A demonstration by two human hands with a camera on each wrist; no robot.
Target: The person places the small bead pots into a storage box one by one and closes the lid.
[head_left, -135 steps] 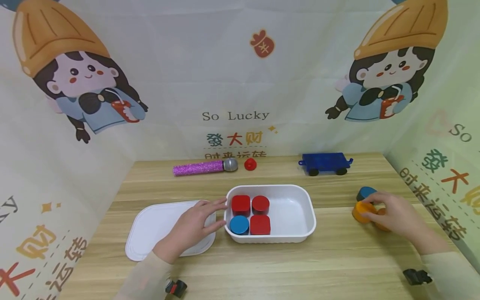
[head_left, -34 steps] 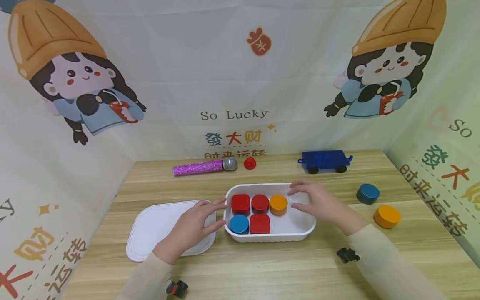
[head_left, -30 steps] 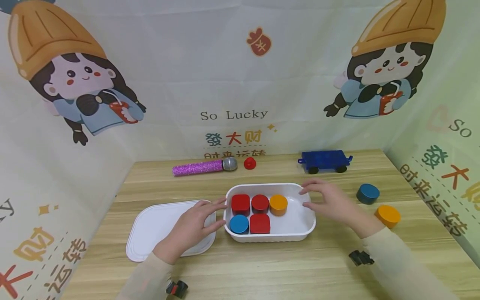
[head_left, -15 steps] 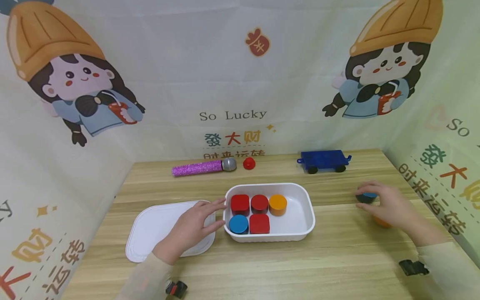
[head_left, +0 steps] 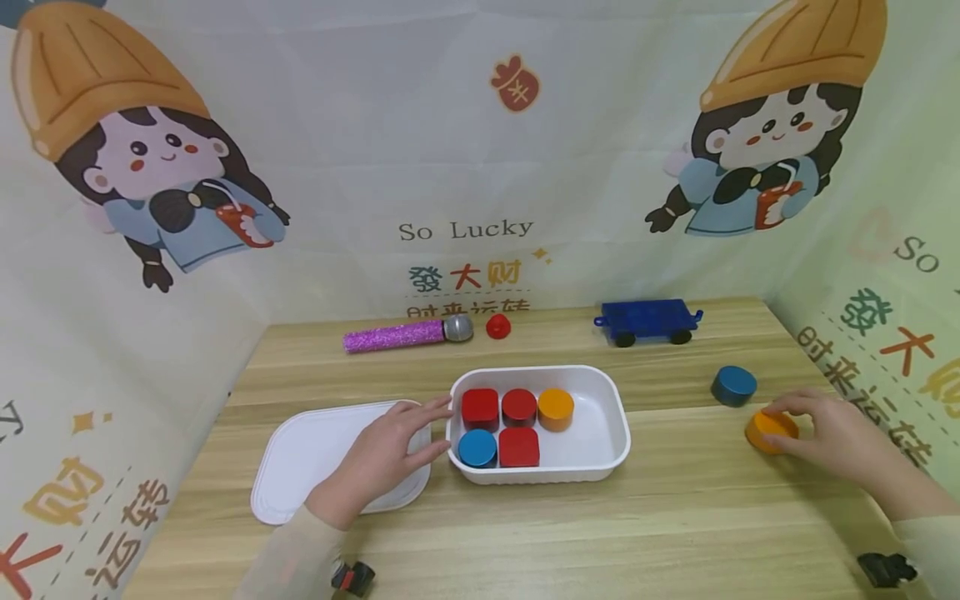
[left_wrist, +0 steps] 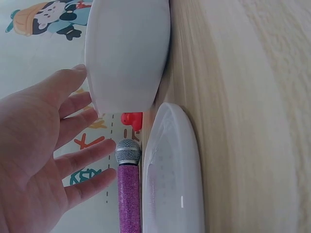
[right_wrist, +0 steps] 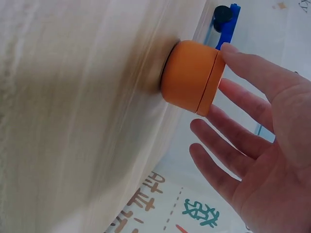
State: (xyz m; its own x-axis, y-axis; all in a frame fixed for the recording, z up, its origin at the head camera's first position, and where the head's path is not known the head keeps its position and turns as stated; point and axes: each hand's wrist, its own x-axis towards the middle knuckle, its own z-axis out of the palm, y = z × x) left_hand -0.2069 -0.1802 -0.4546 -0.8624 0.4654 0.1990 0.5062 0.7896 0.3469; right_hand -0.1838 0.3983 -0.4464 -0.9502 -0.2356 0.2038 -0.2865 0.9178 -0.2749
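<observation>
My right hand [head_left: 843, 437] pinches an orange cylindrical block [head_left: 767, 433] near its top edge; the block stands on the table at the right. In the right wrist view, the thumb lies on the rim of the orange block [right_wrist: 190, 77], with the index fingertip partly hidden behind it. A blue cylindrical block [head_left: 733, 386] stands just beyond. My left hand [head_left: 378, 462] has its fingers extended, touching the left end of a white box [head_left: 592, 477]. Inside the box are two red square blocks [head_left: 519, 448], a red round block [head_left: 519, 407], a blue round one [head_left: 477, 448] and an orange round one [head_left: 556, 408].
A white lid [head_left: 300, 467] lies left of the box, partly under the left hand. Along the back sit a purple glitter microphone [head_left: 397, 336], a small red object [head_left: 498, 326] and a blue toy wagon [head_left: 648, 321]. A printed cloth surrounds the table [head_left: 525, 542].
An orange block has gone from the right side into the box. The right hand released it, went back right past the blue block, and now grips the other orange block. Left hand unmoved.
</observation>
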